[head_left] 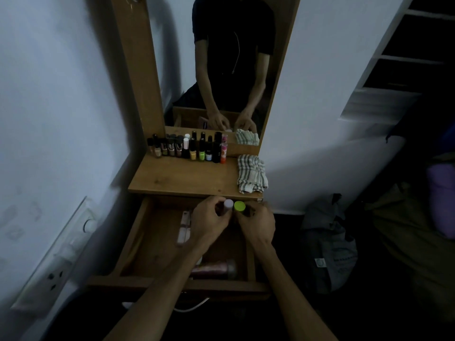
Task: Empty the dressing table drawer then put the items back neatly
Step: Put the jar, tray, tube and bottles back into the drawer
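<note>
Head view, looking down, drawer point(147, 242) close

Wooden dressing table top point(177, 178), row of bottles point(189, 150), striped cloth point(251, 174)

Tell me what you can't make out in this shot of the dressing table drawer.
Head view, the only one:
- The containers under the pale cap and green cap: hidden by the left hand and right hand.
- Right side of the drawer: covered by both forearms.
- Labels on the bottles on the tabletop: too small and dim.
- The pink item at the drawer's front: blurred and partly covered.
</note>
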### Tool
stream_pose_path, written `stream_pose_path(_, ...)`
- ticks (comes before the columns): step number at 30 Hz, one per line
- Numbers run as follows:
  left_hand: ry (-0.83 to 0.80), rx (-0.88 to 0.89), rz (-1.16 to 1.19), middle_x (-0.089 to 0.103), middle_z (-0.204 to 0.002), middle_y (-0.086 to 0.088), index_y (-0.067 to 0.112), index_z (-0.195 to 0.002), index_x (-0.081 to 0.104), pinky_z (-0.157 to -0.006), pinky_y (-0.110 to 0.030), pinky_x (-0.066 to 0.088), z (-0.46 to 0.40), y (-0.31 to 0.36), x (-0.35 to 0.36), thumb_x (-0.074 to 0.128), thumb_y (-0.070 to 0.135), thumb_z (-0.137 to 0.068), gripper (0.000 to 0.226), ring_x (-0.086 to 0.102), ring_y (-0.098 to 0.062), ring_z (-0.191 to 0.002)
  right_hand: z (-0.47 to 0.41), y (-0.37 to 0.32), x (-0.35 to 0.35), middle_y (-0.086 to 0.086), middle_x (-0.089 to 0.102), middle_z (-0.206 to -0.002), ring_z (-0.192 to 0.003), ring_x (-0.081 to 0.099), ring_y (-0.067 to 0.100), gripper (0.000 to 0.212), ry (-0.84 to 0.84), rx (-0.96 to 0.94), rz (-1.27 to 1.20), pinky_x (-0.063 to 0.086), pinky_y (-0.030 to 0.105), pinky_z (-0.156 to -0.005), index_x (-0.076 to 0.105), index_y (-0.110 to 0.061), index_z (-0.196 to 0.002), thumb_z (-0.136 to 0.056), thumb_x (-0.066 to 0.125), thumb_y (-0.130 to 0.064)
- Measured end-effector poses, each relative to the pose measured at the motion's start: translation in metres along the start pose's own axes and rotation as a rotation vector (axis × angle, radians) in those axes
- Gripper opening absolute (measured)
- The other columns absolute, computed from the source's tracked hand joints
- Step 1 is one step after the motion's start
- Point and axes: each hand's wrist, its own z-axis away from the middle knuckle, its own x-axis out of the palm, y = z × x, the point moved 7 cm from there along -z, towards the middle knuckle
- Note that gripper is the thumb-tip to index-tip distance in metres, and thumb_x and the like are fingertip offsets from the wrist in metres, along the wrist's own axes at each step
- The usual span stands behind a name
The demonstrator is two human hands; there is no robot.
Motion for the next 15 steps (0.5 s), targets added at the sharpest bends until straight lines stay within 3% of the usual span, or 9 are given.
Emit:
stream_pose_path(4,0.043,-0.011,-0.018,0.07,-0.092,0.015,0.026,-0.101,0.07,-0.068,-0.02,0.051,0.006,-0.005,0.0,0.067,0.052,-0.089,0.029,0.062,0.0,-0.082,0.0,0.006,0.008,-0.003,0.07,-0.09,-0.083,0.069,0.022,0.035,-0.03,0.054,0.012,0.059,0.036,-0.066,0.073,-0.029,-0.091,-0.076,0.058,-0.056)
stream_pose_path(11,0.039,-0.021,-0.043,0.067,-0.094,0.013,0.026,-0.105,0.068,-0.067,-0.021,0.05,0.006,-0.009,0.002,0.073,0.045,-0.084,0.029,0.062,-0.003,-0.083,-0.004,0.008,0.007,0.0,0.069,-0.088,-0.08,0.068,0.023,0.029,-0.03,0.063,0.001,0.057,0.034,-0.065,0.074,-0.026,-0.094,-0.08,0.068,-0.05)
stream_pose_path(15,0.04,-0.008,-0.068,0.064,-0.097,0.012,0.023,-0.102,0.069,-0.065,-0.009,0.035,0.008,-0.001,0.002,0.076,0.036,-0.083,0.024,0.056,-0.003,-0.084,-0.004,0.009,0.01,0.003,0.067,-0.095,-0.085,0.066,0.025,0.027,-0.049,0.068,0.04,0.057,0.035,-0.069,0.072,-0.027,-0.1,-0.082,0.069,-0.047)
